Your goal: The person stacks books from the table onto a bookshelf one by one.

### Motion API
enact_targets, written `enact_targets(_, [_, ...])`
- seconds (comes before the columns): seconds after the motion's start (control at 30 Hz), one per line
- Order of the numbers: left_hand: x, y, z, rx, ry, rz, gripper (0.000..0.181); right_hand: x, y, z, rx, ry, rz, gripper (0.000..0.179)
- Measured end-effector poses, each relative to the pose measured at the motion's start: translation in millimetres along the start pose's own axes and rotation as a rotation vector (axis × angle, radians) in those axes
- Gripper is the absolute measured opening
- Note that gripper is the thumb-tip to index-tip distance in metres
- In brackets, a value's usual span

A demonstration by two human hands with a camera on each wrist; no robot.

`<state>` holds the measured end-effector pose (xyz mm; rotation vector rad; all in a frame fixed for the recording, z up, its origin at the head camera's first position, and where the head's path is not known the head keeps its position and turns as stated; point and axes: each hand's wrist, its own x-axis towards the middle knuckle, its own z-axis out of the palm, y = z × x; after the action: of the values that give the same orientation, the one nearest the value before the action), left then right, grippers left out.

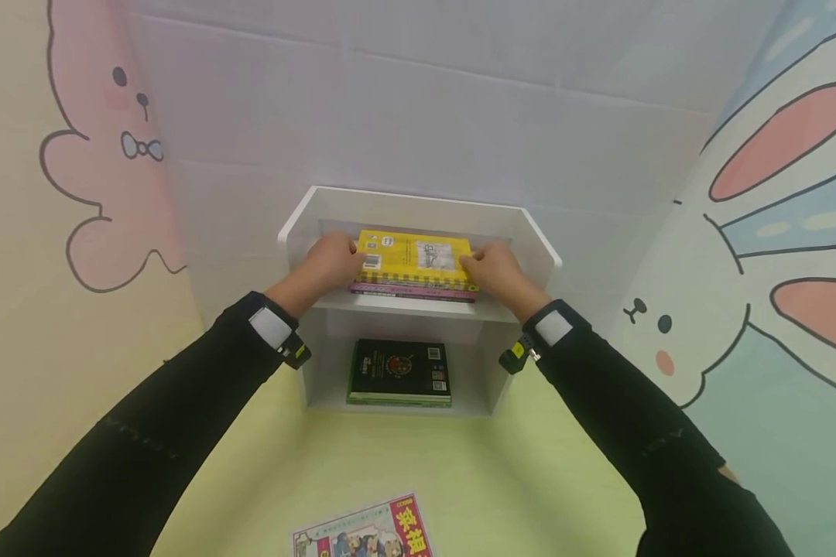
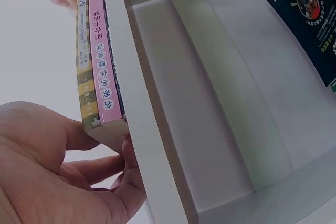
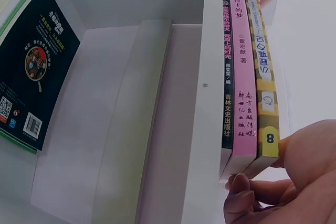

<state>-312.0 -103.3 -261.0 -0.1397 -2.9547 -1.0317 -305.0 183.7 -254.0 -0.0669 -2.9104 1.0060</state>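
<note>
Head view: left hand (image 1: 327, 263) and right hand (image 1: 496, 269) grip yellow book (image 1: 418, 259) atop stack on shelf (image 1: 418, 305); uneven push may skew stack, slide books off.

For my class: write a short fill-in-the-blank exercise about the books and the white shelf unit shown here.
1. Both hands hold the stack topped by the ___ book.
2. That stack lies on the ___ shelf.
3. The dark book lies in the ___ compartment.
4. Under the top book's spine sits a ___ spine.

Missing words: yellow; upper; lower; pink
</note>
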Motion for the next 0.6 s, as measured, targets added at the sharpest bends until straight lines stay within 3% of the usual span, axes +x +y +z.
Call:
enact_targets(0.1, [-5.5,-0.9,2.7,-0.002,0.015,0.006,0.04,-3.4,3.7,-2.1,0.001,0.013,0.012,0.049])
enact_targets(0.17, [-18.4,-2.8,5.2,0.024,0.043,0.052,0.045,-12.6,8.8,-5.2,-0.017,0.056,-0.013,0.054])
enact_targets(0.23, [-41.9,-7.5,8.5,0.052,0.083,0.121,0.051,-31.7,16.3,-7.2,-0.025,0.125,-0.083,0.058])
enact_targets(0.3, [-75.1,-17.9,13.8,0.064,0.124,0.202,0.055,-61.9,26.9,-6.5,-0.045,0.217,-0.183,0.059])
enact_targets(0.4, [-133.3,-47.6,28.8,-0.004,0.126,0.267,0.048,-114.8,53.5,8.0,-0.051,0.347,-0.324,0.049])
enact_targets(0.47, [-165.8,-74.9,43.5,-0.062,0.083,0.253,0.041,-147.2,77.4,25.3,-0.072,0.387,-0.371,0.042])
enact_targets(0.53, [-188.6,-106.9,61.8,-0.086,0.021,0.196,0.036,-171.3,104.7,50.5,-0.078,0.362,-0.366,0.038])
enact_targets(0.6, [-203.6,-138.3,82.2,-0.063,-0.041,0.115,0.038,-189.7,130.3,79.5,-0.067,0.261,-0.32,0.037])
